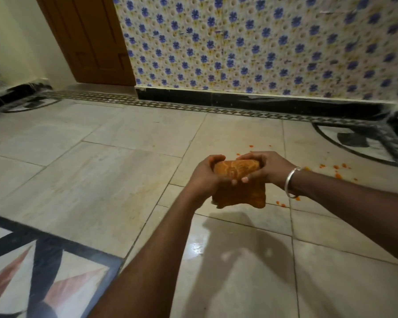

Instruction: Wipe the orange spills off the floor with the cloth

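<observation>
Glossy floor (pixel 239 271) spreads below, open to the left and bounded ahead by the tiled wall (pixel 262 42). Above it hangs the folded orange cloth (pixel 238 191), its top gripped by the left hand (pixel 205 174) and right hand (pixel 267 167), fingers curled round it, likely to present a clean face. Orange spills (pixel 337 174) dot the tiles to the right.

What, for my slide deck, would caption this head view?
Left hand and right hand grip an orange cloth above the tiled floor, orange spills scattered to its right.
</observation>
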A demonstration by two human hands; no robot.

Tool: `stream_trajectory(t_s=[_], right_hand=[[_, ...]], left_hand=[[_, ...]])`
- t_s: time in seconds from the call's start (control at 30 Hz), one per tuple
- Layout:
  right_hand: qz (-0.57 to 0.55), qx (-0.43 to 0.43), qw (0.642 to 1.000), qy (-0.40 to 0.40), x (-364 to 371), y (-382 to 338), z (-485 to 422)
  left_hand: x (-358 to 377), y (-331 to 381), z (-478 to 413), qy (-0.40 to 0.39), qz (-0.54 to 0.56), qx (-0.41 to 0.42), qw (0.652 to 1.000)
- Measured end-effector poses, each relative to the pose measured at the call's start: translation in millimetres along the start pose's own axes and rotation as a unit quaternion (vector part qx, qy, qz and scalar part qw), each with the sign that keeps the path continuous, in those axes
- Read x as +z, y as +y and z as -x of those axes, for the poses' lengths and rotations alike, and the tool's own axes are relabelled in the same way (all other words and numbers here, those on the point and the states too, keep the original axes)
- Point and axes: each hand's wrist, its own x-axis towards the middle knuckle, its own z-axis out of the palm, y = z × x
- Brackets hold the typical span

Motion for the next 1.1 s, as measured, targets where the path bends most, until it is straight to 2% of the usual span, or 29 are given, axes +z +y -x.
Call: stream_trajectory(t_s=[0.1,0.23,0.3,0.4,0.47,0.6,0.7,0.93,1.1], right_hand=[[0.108,-0.03,0.991,0.069,-3,3,-4],[0.199,-0.062,0.97,0.128,-19,-6,-3],[0.213,-0.055,0.965,0.143,-37,-11,-1],[0.213,-0.029,0.968,0.13,-75,-16,12],[0.171,-0.016,0.978,0.115,-107,-18,30],[0.106,0.033,0.991,0.075,-171,-20,70],[0.11,0.066,0.986,0.102,-221,-14,102],[0.073,0.095,0.976,0.181,-280,33,149],[0.052,0.127,0.973,0.187,-297,69,165]], left_hand=[[6,4,-8,0.034,-0.166,0.031,0.985],[18,25,-21,0.104,-0.269,0.068,0.955],[28,45,-24,0.099,-0.312,0.063,0.943],[36,76,-36,-0.003,-0.22,0.088,0.972],[46,95,-41,-0.076,-0.158,0.094,0.98],[81,127,-53,-0.172,-0.112,0.08,0.975],[126,153,-63,-0.245,-0.095,0.073,0.962],[225,186,-78,-0.292,-0.103,0.059,0.949],[271,176,-98,-0.331,-0.134,0.042,0.933]])
